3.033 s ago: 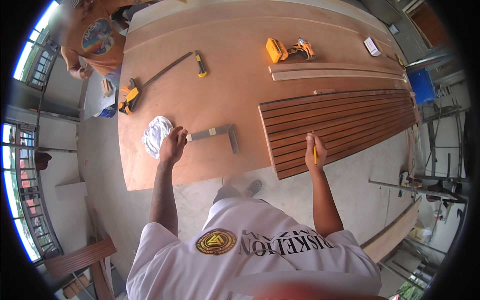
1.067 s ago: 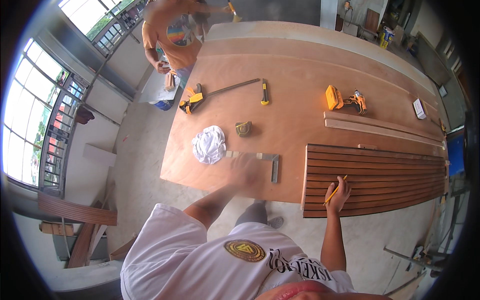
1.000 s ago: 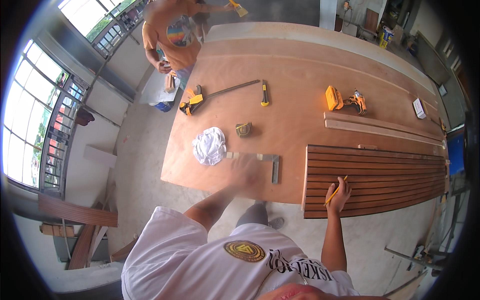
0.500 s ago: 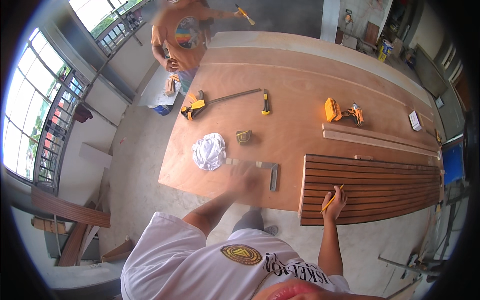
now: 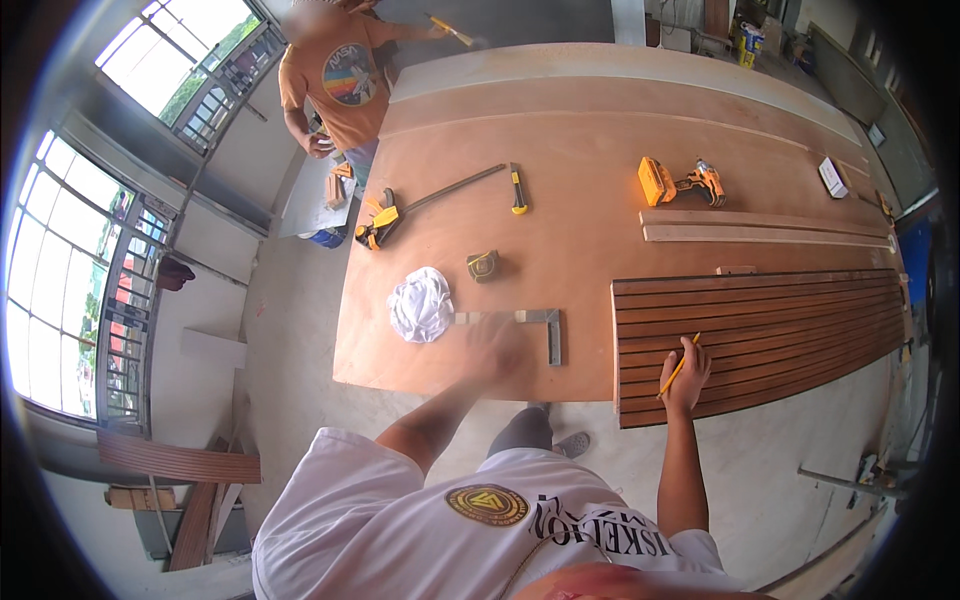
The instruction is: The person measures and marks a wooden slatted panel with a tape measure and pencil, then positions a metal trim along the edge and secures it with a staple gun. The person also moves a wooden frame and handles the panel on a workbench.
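Observation:
A yellow pencil (image 5: 665,384) is gripped in my right hand (image 5: 687,372), which rests over the dark-striped slatted wood panel (image 5: 760,340) at the table's near right. My left hand (image 5: 500,350) is smeared by motion, so its fingers cannot be read. It hovers at the middle of a metal square (image 5: 554,340), covering part of the long blade. A crumpled white cloth (image 5: 421,304) lies just left of that blade. Beyond the square sits a tape measure (image 5: 482,265).
Farther back on the plywood tabletop (image 5: 580,230) lie a bar clamp (image 5: 385,220), a utility knife (image 5: 518,190), a cordless drill (image 5: 682,182), wood strips (image 5: 760,228) and a small white box (image 5: 832,178). A co-worker in an orange shirt (image 5: 340,80) stands at the far left, holding a brush (image 5: 450,30).
My view has shifted slightly. My left hand stays blurred by the square, and my right hand still holds the pencil over the slatted panel. The co-worker's brush hand has moved a little.

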`<state>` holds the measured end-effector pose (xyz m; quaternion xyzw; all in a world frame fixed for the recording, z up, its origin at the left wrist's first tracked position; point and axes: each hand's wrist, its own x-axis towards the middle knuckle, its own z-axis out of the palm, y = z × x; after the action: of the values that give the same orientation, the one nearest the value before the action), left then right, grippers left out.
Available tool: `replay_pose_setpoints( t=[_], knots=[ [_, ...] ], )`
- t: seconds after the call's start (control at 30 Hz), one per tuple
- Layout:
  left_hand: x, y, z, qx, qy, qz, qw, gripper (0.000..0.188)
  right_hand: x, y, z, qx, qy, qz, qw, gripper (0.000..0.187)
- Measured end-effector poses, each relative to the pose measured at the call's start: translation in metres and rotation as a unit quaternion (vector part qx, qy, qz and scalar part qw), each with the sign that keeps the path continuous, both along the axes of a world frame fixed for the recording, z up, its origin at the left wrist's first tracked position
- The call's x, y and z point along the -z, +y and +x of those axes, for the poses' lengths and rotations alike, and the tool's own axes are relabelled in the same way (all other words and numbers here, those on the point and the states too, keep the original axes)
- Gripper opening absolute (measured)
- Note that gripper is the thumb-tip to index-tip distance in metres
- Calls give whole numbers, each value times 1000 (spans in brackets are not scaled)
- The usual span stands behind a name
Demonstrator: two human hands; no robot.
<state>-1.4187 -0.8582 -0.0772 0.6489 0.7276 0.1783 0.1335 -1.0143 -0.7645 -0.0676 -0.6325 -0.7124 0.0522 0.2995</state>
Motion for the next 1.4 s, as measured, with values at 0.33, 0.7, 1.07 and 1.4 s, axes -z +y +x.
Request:
replay_pose_setpoints(
  t=[0.33, 0.7, 1.07, 1.4],
  knots=[
    [13, 3, -1, -6, 74, 29, 997, 74, -1, 0, 1, 14, 1, -2, 1000, 37],
    [9, -1, -1, -15, 74, -8, 997, 78, 1, 0, -1, 19, -18, 7, 1000, 36],
    [44, 4, -12, -25, 105, -17, 994, 77, 1, 4, -5, 25, -56, -23, 998, 35],
    [-13, 1, 8, -43, 41, -48, 997, 80, 3, 2, -2, 20, -69, -21, 997, 36]
  ],
)
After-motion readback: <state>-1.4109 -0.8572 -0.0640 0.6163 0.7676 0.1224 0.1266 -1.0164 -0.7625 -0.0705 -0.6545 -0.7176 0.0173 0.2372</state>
